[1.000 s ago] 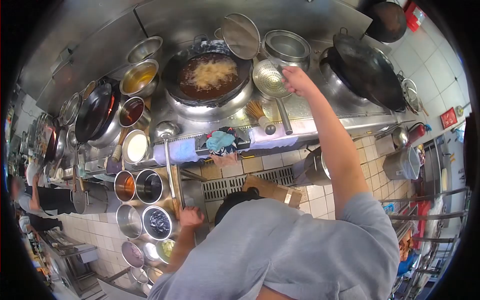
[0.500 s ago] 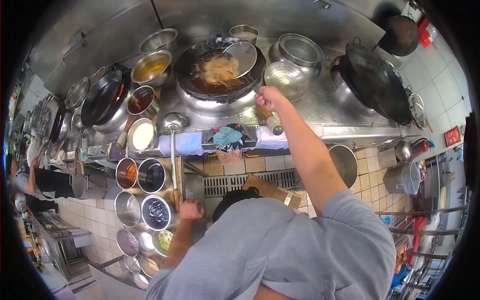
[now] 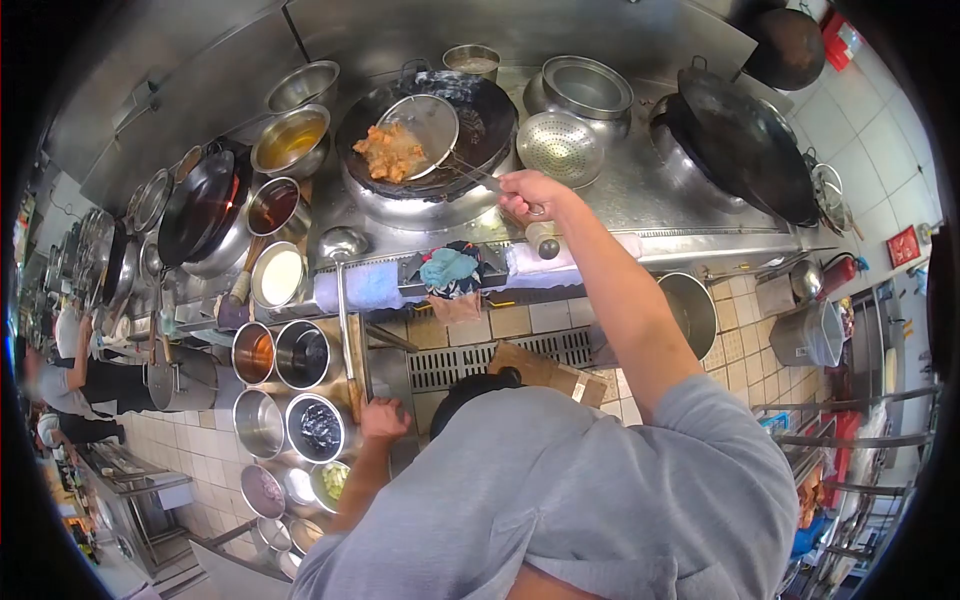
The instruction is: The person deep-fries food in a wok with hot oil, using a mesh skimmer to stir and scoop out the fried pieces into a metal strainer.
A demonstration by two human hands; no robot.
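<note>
My right hand [image 3: 533,196] is closed round the handle of a round mesh strainer [image 3: 432,125], which is over the large wok [image 3: 490,110]. Golden-brown fried pieces [image 3: 388,152] are bunched at the strainer's left side, overlapping its rim. Beside my right hand, a wooden-handled brush [image 3: 542,238] lies at the stove's front. My left hand [image 3: 384,418] is low on the left with its fingers curled at the edge of the side table [image 3: 362,345]. Close by it is the handle end of a long ladle [image 3: 344,243], whose bowl lies on the stove.
A perforated metal bowl [image 3: 560,150] stands right of the wok. Bowls of yellow oil [image 3: 290,140], dark red liquid [image 3: 274,205] and white liquid [image 3: 278,275] stand left. Several metal pots [image 3: 260,422] crowd the side table. A second wok [image 3: 745,150] sits at right. Another person [image 3: 75,375] stands far left.
My right hand has moved the strainer left across the wok. The fried pieces, earlier in bubbling oil, are now gathered at the strainer. My left hand has stayed in place.
</note>
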